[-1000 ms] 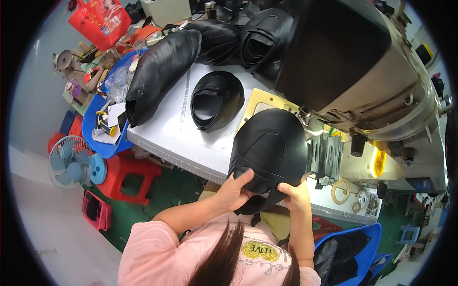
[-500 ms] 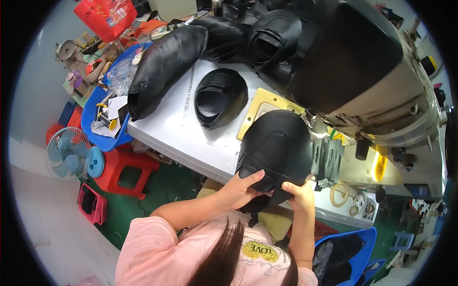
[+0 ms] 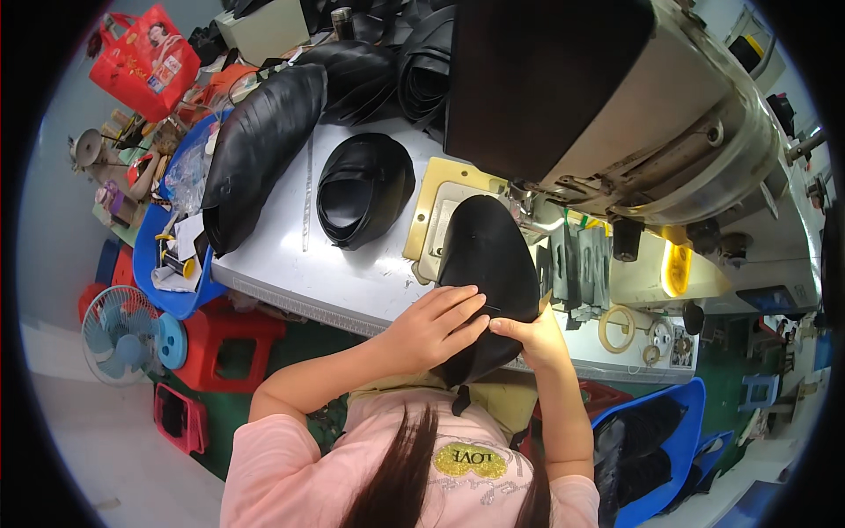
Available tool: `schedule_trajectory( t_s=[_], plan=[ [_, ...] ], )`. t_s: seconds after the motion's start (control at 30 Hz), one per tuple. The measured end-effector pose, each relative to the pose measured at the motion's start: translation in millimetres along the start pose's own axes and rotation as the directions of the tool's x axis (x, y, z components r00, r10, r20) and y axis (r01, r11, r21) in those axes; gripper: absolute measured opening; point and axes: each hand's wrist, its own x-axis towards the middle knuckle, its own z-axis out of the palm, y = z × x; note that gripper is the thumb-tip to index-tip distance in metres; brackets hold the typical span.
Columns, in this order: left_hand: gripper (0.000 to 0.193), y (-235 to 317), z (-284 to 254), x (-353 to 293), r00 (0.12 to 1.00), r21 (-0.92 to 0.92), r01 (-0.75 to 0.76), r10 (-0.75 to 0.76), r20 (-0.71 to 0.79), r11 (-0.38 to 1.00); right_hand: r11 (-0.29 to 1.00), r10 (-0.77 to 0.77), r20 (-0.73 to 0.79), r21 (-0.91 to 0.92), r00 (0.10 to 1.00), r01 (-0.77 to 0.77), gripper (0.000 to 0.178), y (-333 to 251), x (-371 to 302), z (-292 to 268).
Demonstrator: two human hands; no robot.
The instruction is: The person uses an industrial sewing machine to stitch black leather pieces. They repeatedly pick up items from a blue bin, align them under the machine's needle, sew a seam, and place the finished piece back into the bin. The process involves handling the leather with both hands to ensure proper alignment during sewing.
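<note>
A black leather shoe upper (image 3: pixel 484 251) is held at the table's front edge, its rounded end pointing away over the yellow-rimmed machine plate. My left hand (image 3: pixel 431 330) rests its fingers across the near left part, pressing the leather; its thumb is hidden. At the near right edge my right hand (image 3: pixel 532 334) grips the upper, thumb on top and fingers mostly underneath. Close beyond the upper's right side stands the sewing machine head (image 3: pixel 607 132), its needle area partly hidden. Another black upper (image 3: pixel 365 189) sits on the table to the left.
Stacked black uppers (image 3: pixel 264 150) line the table's far left. A blue bin (image 3: pixel 189 295) with scraps, a red stool (image 3: pixel 231 348) and a fan (image 3: pixel 123 334) stand left. Grey strips (image 3: pixel 581 264) hang near the machine. A blue basket (image 3: pixel 682 449) holds black pieces at lower right.
The upper has been turned to a smooth, narrower side. My left hand has shifted from thumb on top to fingers laid over it. The view has swung slightly right.
</note>
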Motion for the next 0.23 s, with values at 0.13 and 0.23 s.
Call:
schedule_trajectory(
  t_s=[0.13,0.23],
  plan=[
    [0.028,-2.7,5.9,-3.9,0.997,0.054,-0.066,0.068,-0.023,0.996,1.000,0.011,0.016,-0.025,1.000,-0.011,0.041,3.2,-0.3,-4.3],
    [0.027,-4.6,6.7,-7.9,0.994,0.102,-0.099,0.102,-0.027,0.990,1.000,0.014,0.018,-0.024,1.000,-0.014,0.040,6.8,1.3,-3.7]
  ],
)
